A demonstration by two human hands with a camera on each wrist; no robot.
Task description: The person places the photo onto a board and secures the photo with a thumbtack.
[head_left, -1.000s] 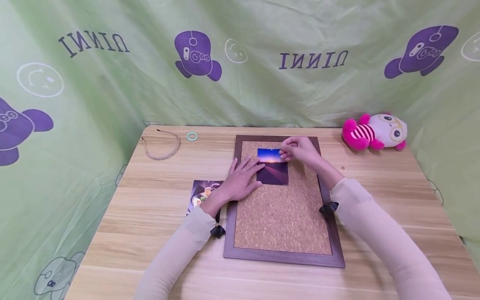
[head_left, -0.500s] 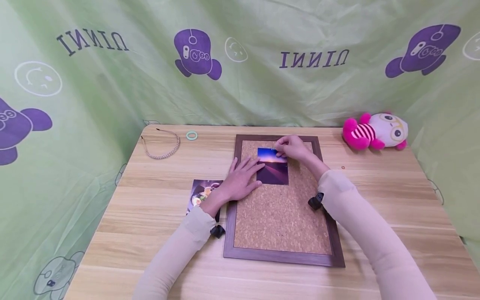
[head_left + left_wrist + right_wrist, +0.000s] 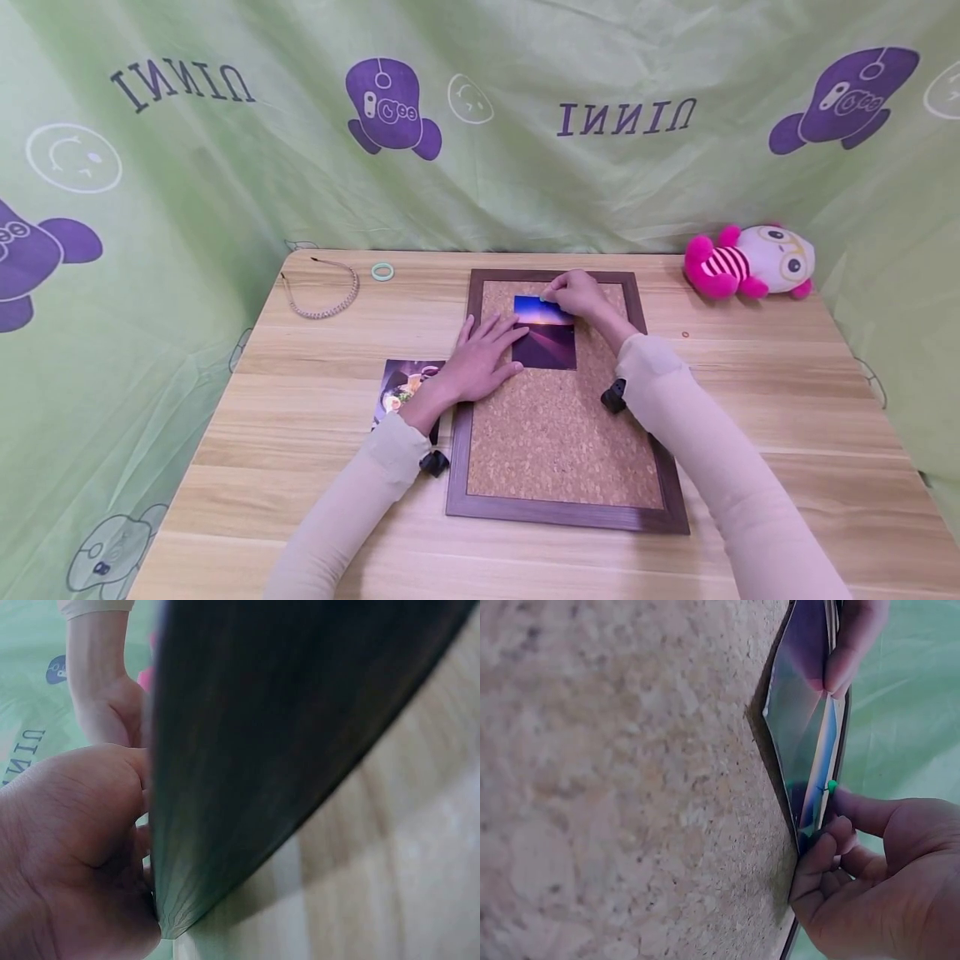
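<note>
A sunset photo [image 3: 543, 344] lies on a cork board [image 3: 562, 433] with a dark wooden frame. My left hand [image 3: 480, 367] rests spread over the board's left side, its fingertips on the photo's left edge. At the photo's top edge my right hand [image 3: 581, 296] has its fingers bent around a green-headed push pin [image 3: 832, 785]. In the right wrist view the pin's head touches a fingertip of the right hand [image 3: 900, 877], and its thin needle points toward the photo. Whether the needle is in the cork cannot be told.
Partly under the left forearm lies a food photo [image 3: 393, 396]. A headband [image 3: 330, 312] and a mint ring [image 3: 382, 272] are at the back left. A pink plush toy [image 3: 750, 262] lies at the back right, and a tiny ring [image 3: 686, 334] sits right of the board.
My right hand has moved left along the photo's top edge, uncovering its upper right corner. The left hand and the photo have stayed in place.
</note>
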